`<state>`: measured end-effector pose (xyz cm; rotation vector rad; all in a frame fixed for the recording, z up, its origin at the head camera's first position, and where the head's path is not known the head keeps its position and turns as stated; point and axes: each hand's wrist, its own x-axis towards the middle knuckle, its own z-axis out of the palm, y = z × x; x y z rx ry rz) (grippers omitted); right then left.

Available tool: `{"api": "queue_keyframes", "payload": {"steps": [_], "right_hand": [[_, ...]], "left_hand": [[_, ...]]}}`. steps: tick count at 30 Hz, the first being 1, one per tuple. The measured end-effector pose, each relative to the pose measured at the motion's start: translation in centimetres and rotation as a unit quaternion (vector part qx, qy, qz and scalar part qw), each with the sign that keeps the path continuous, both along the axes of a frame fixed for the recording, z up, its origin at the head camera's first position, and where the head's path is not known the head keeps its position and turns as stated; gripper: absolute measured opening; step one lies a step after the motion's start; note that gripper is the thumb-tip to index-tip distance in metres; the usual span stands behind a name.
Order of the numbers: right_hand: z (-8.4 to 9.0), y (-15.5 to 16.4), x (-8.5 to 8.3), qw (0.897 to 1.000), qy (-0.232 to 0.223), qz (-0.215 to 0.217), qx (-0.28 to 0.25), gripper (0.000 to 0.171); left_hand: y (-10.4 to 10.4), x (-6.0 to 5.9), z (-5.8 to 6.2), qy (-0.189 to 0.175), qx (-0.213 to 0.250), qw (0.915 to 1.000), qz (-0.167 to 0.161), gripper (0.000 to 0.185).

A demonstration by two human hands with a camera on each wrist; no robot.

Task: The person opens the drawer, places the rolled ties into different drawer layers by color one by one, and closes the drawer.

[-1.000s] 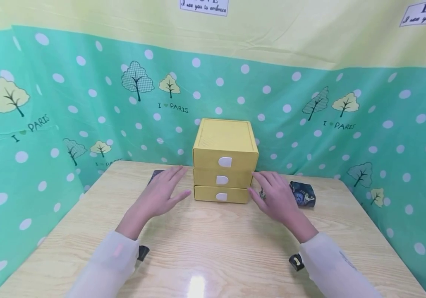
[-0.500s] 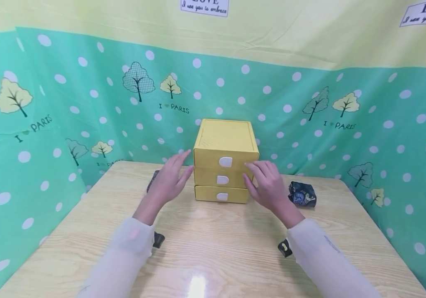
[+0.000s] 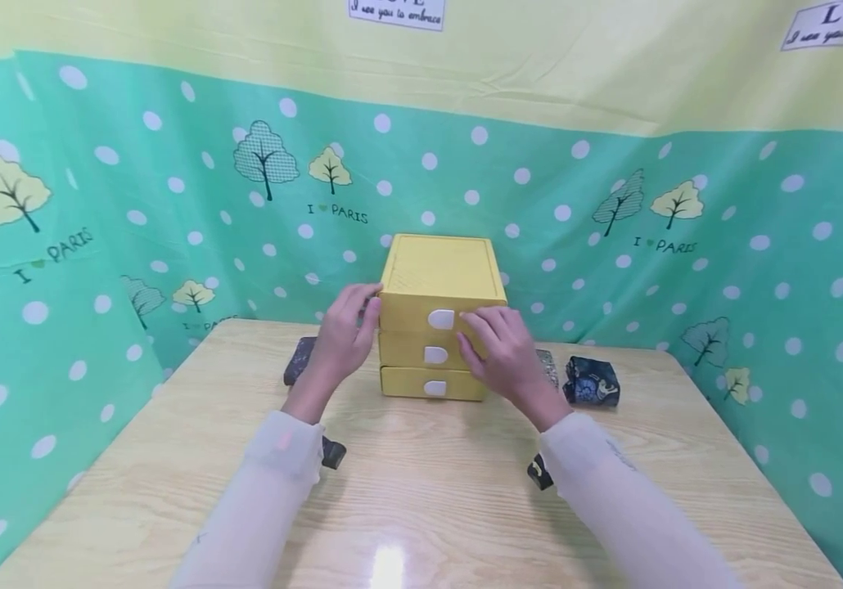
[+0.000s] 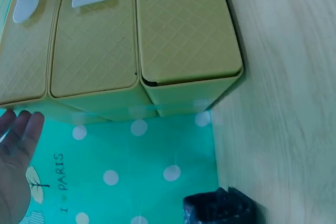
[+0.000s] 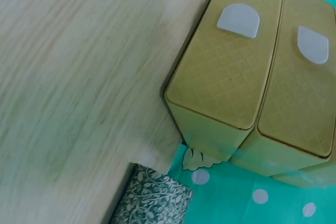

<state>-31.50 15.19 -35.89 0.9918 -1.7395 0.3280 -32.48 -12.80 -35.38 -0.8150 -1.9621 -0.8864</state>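
Note:
A yellow three-drawer storage box (image 3: 444, 266) with white pull tabs stands at the back of the table, its drawers closed. My left hand (image 3: 343, 337) is at the box's upper left side, fingers extended. In the left wrist view, the fingertips (image 4: 32, 124) lie at the edge of the top drawer; contact is hard to judge. My right hand (image 3: 504, 353) is before the right half of the top drawer, fingers slightly bent, fingertips just right of the top white tab (image 3: 441, 319). It holds nothing visible. The right wrist view shows the lower drawer fronts (image 5: 226, 72) but no hand.
Left of the box lies a dark folded cloth bundle (image 3: 299, 360), partly behind my left arm. On the right are a grey patterned bundle (image 3: 547, 367) and a dark blue patterned one (image 3: 593, 382). A dotted green curtain (image 3: 362, 270) hangs behind the wooden table (image 3: 421, 491).
Both hands have moved inward and up, from beside the lower drawers to the top drawer's level. The right hand has come across the drawer front towards the tab. The box has stayed put.

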Motion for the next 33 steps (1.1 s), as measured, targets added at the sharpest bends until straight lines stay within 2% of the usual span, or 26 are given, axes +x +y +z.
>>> {"api": "queue_keyframes", "payload": {"steps": [4,8,14,21,29,33], "right_hand": [[0.2,-0.6,-0.2,1.0,0.0,-0.013,0.02,0.031],[0.3,-1.5,-0.5,0.999,0.019,-0.019,0.036,0.034],[0.2,-2.8,-0.8,0.998,0.039,-0.016,0.038,0.036],[-0.2,-3.3,-1.1,0.999,0.028,-0.022,0.037,0.044],[-0.6,-3.5,-0.9,0.999,0.021,-0.038,0.025,0.034],[-0.3,-3.8,-0.8,0.999,0.012,-0.038,0.031,0.03]], "left_hand": [[-0.1,-0.5,0.0,0.033,0.008,0.9994,-0.006,0.025],[-0.6,-0.8,-0.3,0.056,0.006,0.9983,-0.012,0.024],[-0.8,-1.5,-0.6,0.077,0.016,0.9966,-0.025,0.025],[-0.3,-2.2,-1.0,0.084,0.025,0.9956,-0.031,0.024],[0.0,-2.3,-1.2,0.086,0.04,0.9949,-0.033,0.024],[-0.2,-2.1,-1.2,0.094,0.034,0.9949,-0.018,0.024]]}}
